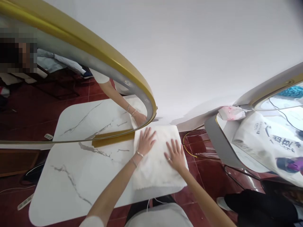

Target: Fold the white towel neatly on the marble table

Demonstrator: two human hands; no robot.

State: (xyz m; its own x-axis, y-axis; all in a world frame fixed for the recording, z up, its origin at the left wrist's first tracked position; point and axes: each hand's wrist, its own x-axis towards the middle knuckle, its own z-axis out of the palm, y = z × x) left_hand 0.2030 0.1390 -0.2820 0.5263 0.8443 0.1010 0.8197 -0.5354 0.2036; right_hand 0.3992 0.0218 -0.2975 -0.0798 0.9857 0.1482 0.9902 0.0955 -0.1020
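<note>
One white folded cloth [157,160] lies at the right end of the marble surface [78,176], up against the wall by a gold-framed mirror [99,50]. Both hands, left [145,142] & right [175,154], rest flat on it, fingers spread, gripping nothing. Looks soft, light, floppy, prob. not fragile; best taken by edges or corners w/ both hands.

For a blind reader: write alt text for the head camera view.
Both hands, left hand and right hand, press flat on a folded white towel lying on a white marble-pattern table. A gold-framed mirror at the table's far edge reflects the arm and table.
</note>
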